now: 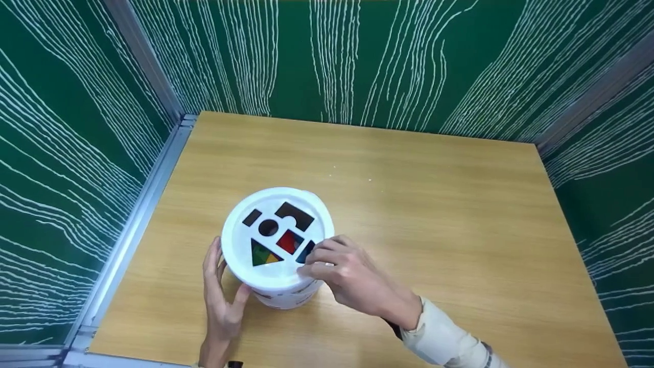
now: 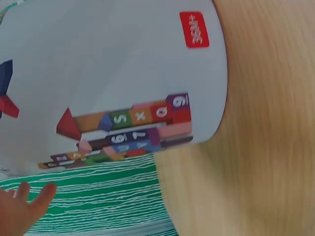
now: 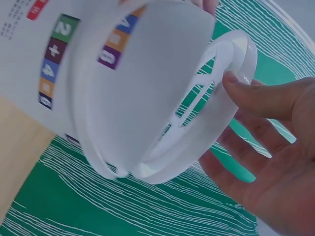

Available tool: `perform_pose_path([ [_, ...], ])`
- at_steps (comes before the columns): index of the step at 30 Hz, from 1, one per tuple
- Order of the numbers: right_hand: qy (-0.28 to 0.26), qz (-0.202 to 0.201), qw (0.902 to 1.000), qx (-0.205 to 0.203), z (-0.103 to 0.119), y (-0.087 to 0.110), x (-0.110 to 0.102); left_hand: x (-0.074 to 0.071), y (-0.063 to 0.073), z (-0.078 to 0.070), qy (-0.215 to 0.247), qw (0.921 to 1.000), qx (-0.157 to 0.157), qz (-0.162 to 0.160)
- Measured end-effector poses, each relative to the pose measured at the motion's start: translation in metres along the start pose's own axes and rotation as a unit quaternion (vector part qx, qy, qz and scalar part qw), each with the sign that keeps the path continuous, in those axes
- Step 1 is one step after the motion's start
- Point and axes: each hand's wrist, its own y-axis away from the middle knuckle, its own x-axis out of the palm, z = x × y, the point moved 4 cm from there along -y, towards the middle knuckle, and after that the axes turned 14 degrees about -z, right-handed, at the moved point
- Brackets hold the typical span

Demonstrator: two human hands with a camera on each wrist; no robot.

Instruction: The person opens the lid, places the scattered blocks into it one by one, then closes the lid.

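Observation:
A white bucket (image 1: 284,299) with printed block pictures stands on the table, its white shape-sorter lid (image 1: 268,276) pierced by several cut-outs. Red, green, yellow and blue pieces (image 1: 289,242) show through the holes. My right hand (image 1: 347,273) pinches the lid's right edge. The right wrist view has that lid (image 3: 241,54) tilted away from the bucket's mouth on one side, the thumb (image 3: 246,93) on its rim and the other fingers behind. My left hand (image 1: 222,306) touches the bucket's left side near the rim, fingers spread and fairly straight, thumb in front.
The wooden table (image 1: 434,214) reaches back to green walls (image 1: 378,61) with white wavy lines. Metal frame rails (image 1: 138,214) run along its left side. A few tiny white specks (image 1: 370,180) lie beyond the bucket.

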Motion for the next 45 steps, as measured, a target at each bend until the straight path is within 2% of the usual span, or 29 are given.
perform_pose_path([
  [4,-0.008,0.024,0.9993,0.026,-0.006,0.007,0.005,0.000,-0.004,-0.001,-0.010,0.9992,0.035,0.019],
  [8,-0.033,0.048,0.9964,0.061,-0.014,0.014,0.009,-0.001,-0.007,-0.002,-0.005,0.9958,0.083,0.040],
  [11,-0.046,0.045,0.9935,0.094,-0.023,0.019,0.012,-0.001,-0.009,-0.002,-0.010,0.9928,0.105,0.057],
  [15,-0.052,0.037,0.9848,0.161,-0.041,0.025,0.012,-0.001,-0.013,-0.006,-0.006,0.9917,0.106,0.073],
  [18,-0.058,0.040,0.9789,0.192,-0.047,0.030,0.012,0.000,-0.016,-0.020,0.017,0.9912,0.102,0.082],
  [22,-0.057,0.029,0.9802,0.187,-0.042,0.033,0.010,0.001,-0.017,-0.040,0.055,0.9904,0.087,0.093],
  [26,-0.046,0.021,0.9818,0.183,-0.040,0.033,0.010,0.001,-0.016,-0.044,0.067,0.9903,0.074,0.097],
  [33,-0.011,0.017,0.9861,0.165,-0.041,0.031,0.012,0.002,-0.020,-0.042,0.064,0.9907,0.078,0.091],
  [37,-0.005,0.018,0.9858,0.167,-0.045,0.033,0.016,0.004,-0.023,-0.037,0.042,0.9919,0.077,0.092],
  [42,-0.020,0.029,0.9846,0.171,-0.048,0.039,0.023,0.003,-0.017,-0.014,0.009,0.9925,0.081,0.091],
  [45,-0.034,0.024,0.9784,0.202,-0.052,0.046,0.024,0.004,-0.013,-0.003,0.014,0.9931,0.077,0.087],
])
